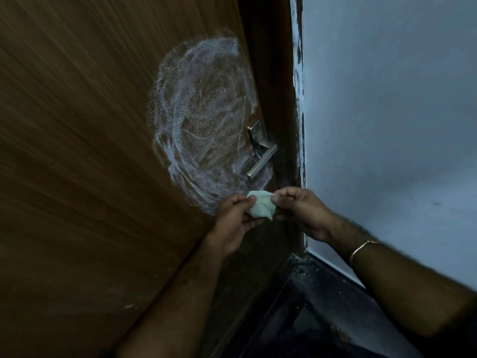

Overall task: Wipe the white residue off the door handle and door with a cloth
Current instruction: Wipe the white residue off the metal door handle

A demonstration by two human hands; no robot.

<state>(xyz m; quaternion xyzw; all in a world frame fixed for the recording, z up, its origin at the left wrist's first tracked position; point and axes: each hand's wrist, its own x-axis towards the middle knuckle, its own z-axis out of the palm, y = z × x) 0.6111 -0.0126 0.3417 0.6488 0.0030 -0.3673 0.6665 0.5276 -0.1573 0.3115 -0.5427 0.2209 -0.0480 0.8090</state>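
**Cloth held in both hands below the handle**

I see the brown wood-grain door (90,151) filling the left of the frame, its edge running down the centre beside a darker frame (273,73). A pale wall (387,112) takes up the right, with ragged white paint along its border with the frame. At lower right a dark floor (322,319) meets the wall at a dark skirting strip.

The white residue (201,120) is a broad swirled ring at centre frame, reaching the metal handle (260,153) at the door edge. The lever slants down to the left and has white smears near its base.

My left hand (235,223) and right hand (302,213) pinch a small pale green cloth (81,207) between curled fingers and thumbs, just below the handle, over the ring's lower rim. I cannot tell whether the cloth touches the door. A thin bangle (362,250) circles my right wrist.

I can read no writing anywhere.
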